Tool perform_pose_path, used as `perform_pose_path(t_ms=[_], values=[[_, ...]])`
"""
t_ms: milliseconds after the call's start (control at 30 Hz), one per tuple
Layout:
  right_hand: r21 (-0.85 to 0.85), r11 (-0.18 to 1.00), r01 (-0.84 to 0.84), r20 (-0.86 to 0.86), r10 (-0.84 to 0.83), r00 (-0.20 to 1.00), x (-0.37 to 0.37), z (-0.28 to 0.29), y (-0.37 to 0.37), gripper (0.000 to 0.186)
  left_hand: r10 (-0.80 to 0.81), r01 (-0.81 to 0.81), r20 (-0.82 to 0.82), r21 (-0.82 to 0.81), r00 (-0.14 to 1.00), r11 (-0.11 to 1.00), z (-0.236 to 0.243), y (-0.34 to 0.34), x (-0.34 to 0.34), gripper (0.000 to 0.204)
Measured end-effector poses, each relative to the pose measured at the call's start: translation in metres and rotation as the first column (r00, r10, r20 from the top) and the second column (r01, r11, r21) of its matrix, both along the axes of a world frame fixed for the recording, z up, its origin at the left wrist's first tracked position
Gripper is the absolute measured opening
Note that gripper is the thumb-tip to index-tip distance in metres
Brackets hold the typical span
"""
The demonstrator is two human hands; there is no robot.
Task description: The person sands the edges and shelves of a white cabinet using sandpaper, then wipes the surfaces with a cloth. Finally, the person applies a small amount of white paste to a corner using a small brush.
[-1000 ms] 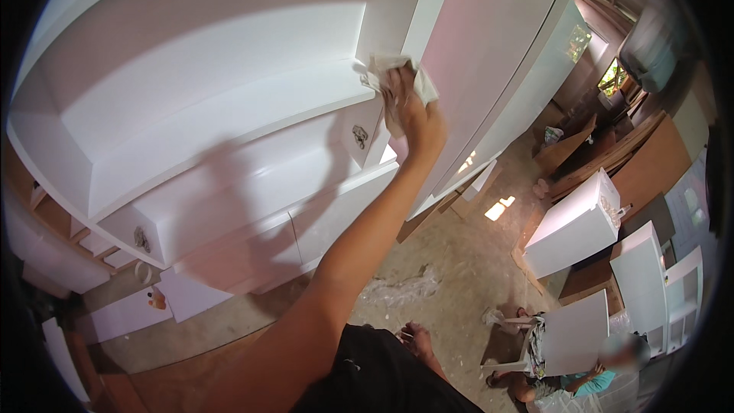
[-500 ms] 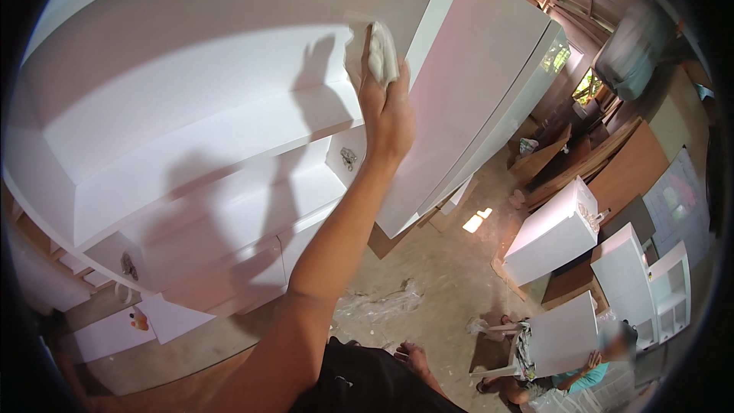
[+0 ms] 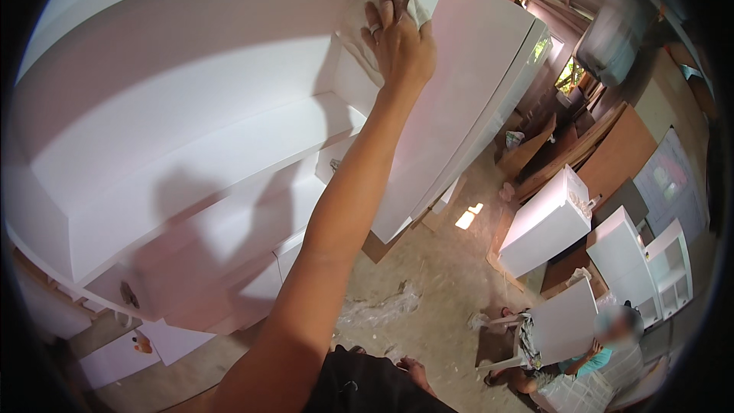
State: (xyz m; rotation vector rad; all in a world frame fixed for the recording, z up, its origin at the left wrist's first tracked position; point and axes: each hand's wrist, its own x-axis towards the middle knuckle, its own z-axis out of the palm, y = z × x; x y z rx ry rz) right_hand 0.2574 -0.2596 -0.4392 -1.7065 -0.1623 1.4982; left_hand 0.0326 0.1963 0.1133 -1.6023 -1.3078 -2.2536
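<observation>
My left hand point(image 3: 404, 44) reaches up along the right inner side of a large white cabinet point(image 3: 191, 53). It presses a white cloth point(image 3: 418, 12) against the panel near the upper corner. Part of the cloth shows past the thumb; the fingers are spread over the rest. Below the upper opening is a white shelf board point(image 3: 229, 138), and my shadow falls across the cabinet. Low by my black shirt, my right hand point(image 3: 413, 371) hangs at the waist, far from the cabinet. Its fingers are too small and dim to read.
A tall white panelled unit point(image 3: 466, 69) adjoins the cabinet's right side. Crumpled clear plastic point(image 3: 382, 306) lies on the floor. At right stand a white box cabinet point(image 3: 547, 222) and leaning brown boards point(image 3: 612, 153). A seated person point(image 3: 589, 359) is beside a small white furniture piece point(image 3: 562, 321).
My left hand has moved up and to the right with the cloth, toward the cabinet's upper right corner. Its fingers have spread more. The view has shifted slightly.
</observation>
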Motion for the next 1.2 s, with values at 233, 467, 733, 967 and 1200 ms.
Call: perform_pose_path(t_ms=[233, 467, 733, 967, 1200], values=[[0.011, 0.999, -0.035, -0.005, 0.035, 0.999, -0.004, -0.004, 0.016, 0.028, -0.500, 0.487, 0.029, 0.180, 0.866, 0.854, -0.071, -0.057, -0.003, 0.040], [0.085, 0.996, -0.020, -0.103, 0.029, 0.994, -0.007, -0.004, 0.055, 0.024, -0.260, 0.996, 0.964, -0.026, 0.047, 0.082, -0.310, -0.174, 0.027, 0.033], [0.170, 0.984, -0.054, -0.088, 0.069, 0.994, -0.011, 0.010, 0.104, 0.025, 0.122, 0.911, 0.961, -0.188, 0.248, -0.367, -0.400, -0.250, 0.007, 0.038], [0.684, 0.602, -0.413, 0.476, 0.062, 0.877, -0.027, 0.158, 0.262, 0.022, -0.392, 0.716, 0.743, -0.653, 0.542, -0.247, -0.410, -0.260, -0.024, 0.037], [0.795, 0.180, -0.579, 0.602, -0.354, 0.716, -0.119, 0.453, 0.392, 0.035, -0.424, 0.691, 0.702, -0.691, 0.572, -0.212, -0.367, -0.291, -0.070, 0.039]])
